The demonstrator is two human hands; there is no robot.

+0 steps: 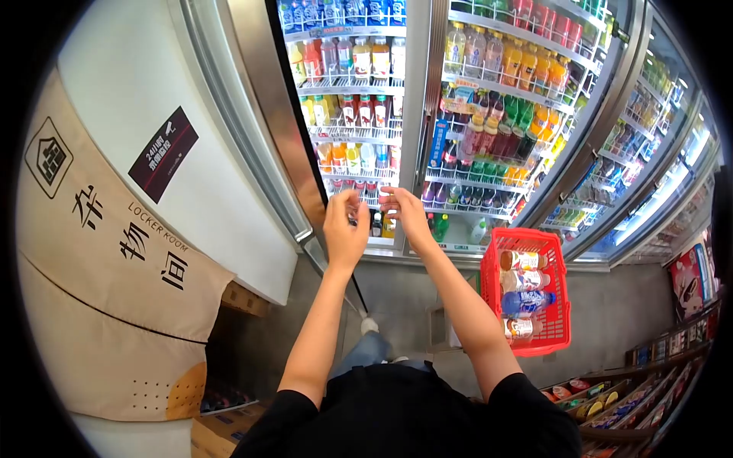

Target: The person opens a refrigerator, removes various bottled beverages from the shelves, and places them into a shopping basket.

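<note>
Both my hands are raised in front of the open drinks fridge, whose wire shelves hold rows of bottles. My left hand is near the lower shelves, its fingers loosely bent with nothing visible in them. Just to its right, my right hand points its fingers leftward; they are bent and slightly apart, and I see nothing held. The hands do not touch each other. Small bottles stand on the bottom shelf behind and between them, partly hidden by the fingers.
To my right a red basket holds several bottles, one a blue-labelled bottle. A swung-out fridge door stands at left beside a beige curtain. More glass-door fridges line the right; a snack rack is lower right.
</note>
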